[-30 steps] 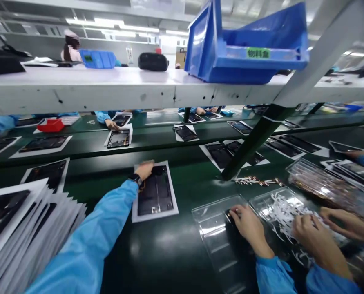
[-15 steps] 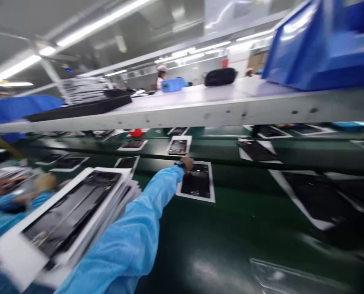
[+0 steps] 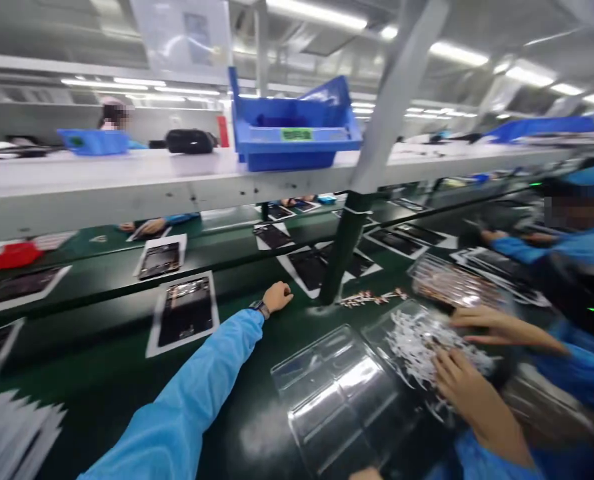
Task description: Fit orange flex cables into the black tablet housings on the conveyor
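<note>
My left hand (image 3: 277,297), in a blue sleeve with a watch at the wrist, reaches over the green work surface (image 3: 247,373). Its fingers are curled together and nothing shows in them. To its left lies a flat black panel (image 3: 187,312) with small metallic parts, on a white sheet. Right of the hand and farther off is another black panel (image 3: 304,267) on white. At the bottom edge a sliver of a hand (image 3: 367,474) shows, perhaps my right hand; its fingers are out of sight. Close to it lies a clear plastic tray (image 3: 341,400).
A co-worker's hands (image 3: 469,383) touch a pile of white strips (image 3: 417,343) at right. A grey-and-green post (image 3: 344,247) rises beyond my hand. Overhead runs a white shelf (image 3: 141,193) with a blue bin (image 3: 297,143). Stacked sheets (image 3: 14,433) lie lower left.
The view has swung right. My left hand has left the black panel it was touching and moved right of it. The co-worker's hands and the white strips have come into view.
</note>
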Demonstrator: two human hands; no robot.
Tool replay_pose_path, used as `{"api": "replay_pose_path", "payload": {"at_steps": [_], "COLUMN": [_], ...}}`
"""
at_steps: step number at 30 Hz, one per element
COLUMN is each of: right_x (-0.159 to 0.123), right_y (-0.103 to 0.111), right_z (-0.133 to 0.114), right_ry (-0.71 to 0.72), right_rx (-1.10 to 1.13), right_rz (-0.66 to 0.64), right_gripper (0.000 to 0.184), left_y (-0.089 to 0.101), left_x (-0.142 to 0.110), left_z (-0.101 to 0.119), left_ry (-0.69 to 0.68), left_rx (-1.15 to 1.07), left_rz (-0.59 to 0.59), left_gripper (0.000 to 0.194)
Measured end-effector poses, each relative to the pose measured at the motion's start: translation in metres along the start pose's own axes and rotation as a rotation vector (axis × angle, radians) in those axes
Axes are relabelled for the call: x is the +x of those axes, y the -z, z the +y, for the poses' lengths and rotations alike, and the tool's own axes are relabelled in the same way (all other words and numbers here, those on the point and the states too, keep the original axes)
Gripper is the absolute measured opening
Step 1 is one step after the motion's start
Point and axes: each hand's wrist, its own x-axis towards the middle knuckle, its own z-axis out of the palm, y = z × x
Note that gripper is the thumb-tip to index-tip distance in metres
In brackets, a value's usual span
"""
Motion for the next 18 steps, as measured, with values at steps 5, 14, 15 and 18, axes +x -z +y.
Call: {"api": "replay_pose_path", "payload": {"at_steps": [5, 14, 15, 18], "right_x": [0.051, -0.039, -0.039, -0.042], "right_y": [0.099, 0.010, 0.008, -0.004], "right_z": [0.048, 0.082, 0.079, 0.057], "right_ry": [0.074, -0.193, -0.214, -0.258], "right_rx": [-0.121, 0.232, 0.245, 0.189], "right_rz": [0.025, 0.383, 0.438, 0.710], "right_gripper": [0.038, 0.052, 0.042, 0.036], "left_y": [-0.021, -0.006, 0.001, 0.031], "left_x": [0.064, 0.073, 0.068, 0.043], "left_z": [0.064, 0.089, 0.088, 0.072], "left_ry": [-0.188, -0.236, -0.238, -0.242], "left_rx": [0.128, 0.345, 0.363, 0.414], "left_rz": [-0.050, -0.229, -0.235, -0.233], "left_gripper": [0.027, 0.025, 0.024, 0.020]}}
